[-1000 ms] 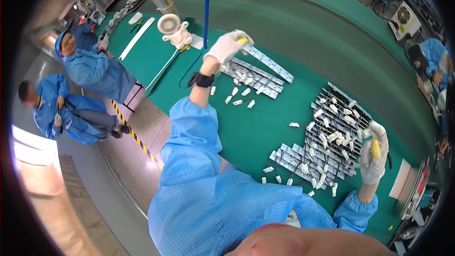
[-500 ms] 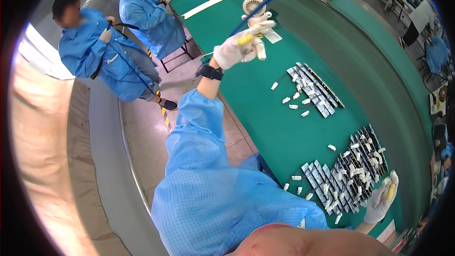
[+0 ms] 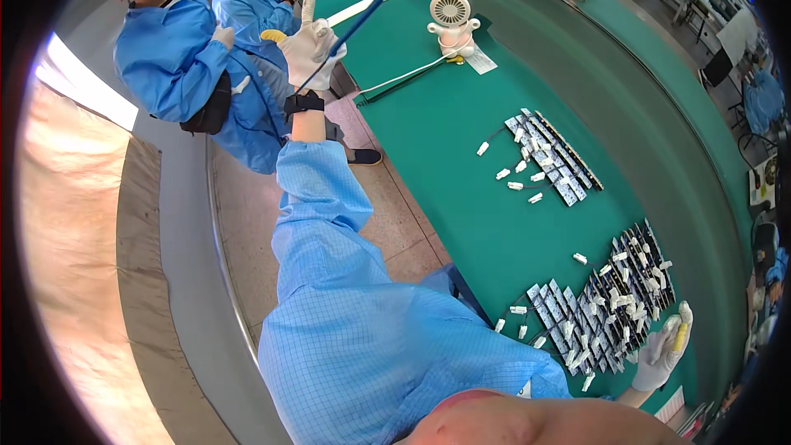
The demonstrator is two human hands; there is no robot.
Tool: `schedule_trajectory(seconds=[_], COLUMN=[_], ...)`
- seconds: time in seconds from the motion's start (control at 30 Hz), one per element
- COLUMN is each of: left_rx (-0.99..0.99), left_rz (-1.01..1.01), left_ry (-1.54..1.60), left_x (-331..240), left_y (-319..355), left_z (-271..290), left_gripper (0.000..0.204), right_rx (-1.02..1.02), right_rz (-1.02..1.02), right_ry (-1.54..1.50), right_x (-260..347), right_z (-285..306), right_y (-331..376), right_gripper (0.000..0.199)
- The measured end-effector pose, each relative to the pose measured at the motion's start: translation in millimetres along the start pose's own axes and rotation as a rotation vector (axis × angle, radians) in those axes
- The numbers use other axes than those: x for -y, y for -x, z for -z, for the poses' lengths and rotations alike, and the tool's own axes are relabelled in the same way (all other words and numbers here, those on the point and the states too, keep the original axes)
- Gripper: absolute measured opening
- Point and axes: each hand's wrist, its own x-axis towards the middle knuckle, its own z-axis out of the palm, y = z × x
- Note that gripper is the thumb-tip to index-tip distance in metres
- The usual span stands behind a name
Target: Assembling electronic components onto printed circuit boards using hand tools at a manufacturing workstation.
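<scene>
My left hand (image 3: 311, 51), in a white glove with a yellow thumb tip, is raised past the green table's left edge. Its thumb and one finger stretch apart and nothing shows in its grip. A black band (image 3: 305, 102) circles that wrist, and a blue cord (image 3: 375, 7) runs across the hand toward it. My right hand (image 3: 662, 352), also gloved, has its fingers stretched out beside a dense pile of narrow circuit board strips (image 3: 614, 301) with white connectors. It appears to hold nothing. Farther up the table lies a smaller group of similar strips (image 3: 554, 156).
A small white fan (image 3: 451, 21) stands on the green table (image 3: 461, 189), its white cable (image 3: 400, 81) trailing to the left edge. Two people in blue coats, one standing (image 3: 177, 66) and one seated (image 3: 255, 8), are at the upper left. A long white strip (image 3: 367, 5) lies farther up.
My left hand has swung left from beside the fan to beyond the table edge, its thumb and finger spreading. The standing person has shifted right. My right hand stays about where it was.
</scene>
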Motion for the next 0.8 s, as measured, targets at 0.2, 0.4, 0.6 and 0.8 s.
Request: schedule_trajectory(seconds=[0.2,0.4,0.6,0.8], left_rx=[-0.032,-0.129,-0.073,-0.018], left_rz=[-0.057,-0.016,0.013,0.037], left_ry=[-0.048,-0.061,0.001,0.058], left_x=[18.6,33.1,39.0,41.9], left_y=[1.3,-2.3,-0.7,0.2], left_z=[1.2,20.7,12.2,7.9], left_gripper=[0.070,0.067,0.069,0.070], right_rx=[0.010,-0.012,-0.014,-0.005], right_rz=[0.023,-0.003,-0.012,-0.029], right_ry=[-0.036,-0.036,-0.043,-0.062], right_x=[-3.1,-3.5,-2.8,-2.5], right_z=[0.9,7.4,7.8,5.2], right_y=[2.7,2.5,2.4,2.6], right_gripper=[0.071,0.069,0.069,0.067])
